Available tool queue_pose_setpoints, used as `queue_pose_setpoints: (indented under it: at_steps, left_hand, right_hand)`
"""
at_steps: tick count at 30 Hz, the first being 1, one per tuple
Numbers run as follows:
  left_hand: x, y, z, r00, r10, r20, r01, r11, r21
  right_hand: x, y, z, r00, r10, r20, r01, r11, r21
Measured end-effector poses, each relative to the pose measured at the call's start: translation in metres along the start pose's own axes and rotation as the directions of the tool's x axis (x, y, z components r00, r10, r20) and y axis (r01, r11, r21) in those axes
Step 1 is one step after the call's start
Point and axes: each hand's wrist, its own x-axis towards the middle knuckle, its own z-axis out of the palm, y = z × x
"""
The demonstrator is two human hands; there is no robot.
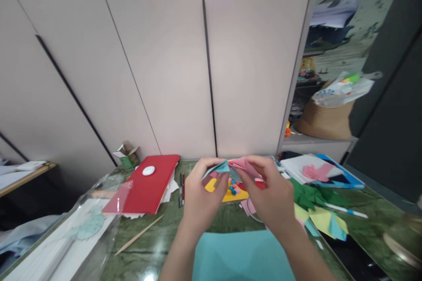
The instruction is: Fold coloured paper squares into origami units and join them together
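Observation:
Above the table, my left hand (203, 189) pinches a folded light-blue paper (222, 167) between thumb and fingers. My right hand (272, 191) grips a folded pink paper (242, 165) the same way. The two papers meet between my fingertips; whether they are joined I cannot tell. Below and behind them lies a yellow sheet (227, 196) with small blue and pink bits on it, partly hidden by my hands. A flat turquoise sheet (242, 257) rests on the table between my forearms.
A red folder (153, 184) with a white oval object (148, 171) lies left of my hands, near a wooden stick (140, 234). A small open box (127, 157) stands behind. Green crumpled paper (306, 193), yellow paper pieces (325, 220) and a black phone-like slab (356, 259) lie right.

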Motion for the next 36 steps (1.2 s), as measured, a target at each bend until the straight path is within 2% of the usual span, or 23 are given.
queue_pose_setpoints:
  at_steps: [3,6,9,12,18,24,27,30,32,34,36]
  left_hand:
    - [0.000,0.000,-0.002,0.999,0.042,0.009,-0.043,0.996,0.076]
    - [0.000,0.000,-0.004,0.999,0.032,0.018,-0.034,0.994,0.101]
    - [0.001,0.000,-0.006,0.999,-0.030,0.030,0.029,0.999,0.035]
    - [0.003,0.001,-0.007,0.995,-0.082,0.055,0.085,0.995,-0.053]
    - [0.007,0.000,-0.006,0.993,-0.120,0.002,0.120,0.990,-0.074]
    - [0.006,-0.001,-0.004,0.991,-0.130,-0.040,0.124,0.985,-0.124]
    - [0.005,-0.004,-0.004,0.991,-0.128,-0.025,0.121,0.972,-0.200]
    - [0.007,-0.007,-0.006,0.992,-0.123,-0.010,0.117,0.966,-0.232]
    - [0.009,-0.009,-0.008,0.990,-0.132,0.042,0.138,0.957,-0.256]
    - [0.010,-0.009,-0.010,0.987,-0.125,0.104,0.151,0.942,-0.298]
    - [0.010,-0.009,-0.013,0.987,-0.109,0.115,0.141,0.932,-0.334]
  right_hand:
    - [0.002,-0.003,-0.004,0.994,-0.082,0.069,0.083,0.996,-0.013]
    - [0.004,-0.005,-0.011,0.987,-0.073,0.142,0.070,0.997,0.023]
    - [0.006,-0.003,-0.016,0.979,-0.036,0.202,0.034,0.999,0.014]
    - [0.009,0.001,-0.019,0.981,0.048,0.190,-0.047,0.999,-0.011]
    - [0.014,0.006,-0.021,0.938,0.265,0.222,-0.317,0.914,0.252]
    - [0.012,0.002,-0.021,0.948,0.279,0.155,-0.306,0.932,0.195]
    - [0.013,0.003,-0.020,0.919,0.331,0.216,-0.379,0.892,0.247]
    - [0.017,0.008,-0.017,0.873,0.384,0.302,-0.477,0.801,0.362]
    - [0.019,0.012,-0.015,0.869,0.389,0.306,-0.488,0.777,0.398]
    - [0.019,0.014,-0.014,0.882,0.379,0.280,-0.464,0.806,0.369]
    - [0.018,0.015,-0.014,0.893,0.373,0.254,-0.438,0.849,0.295]
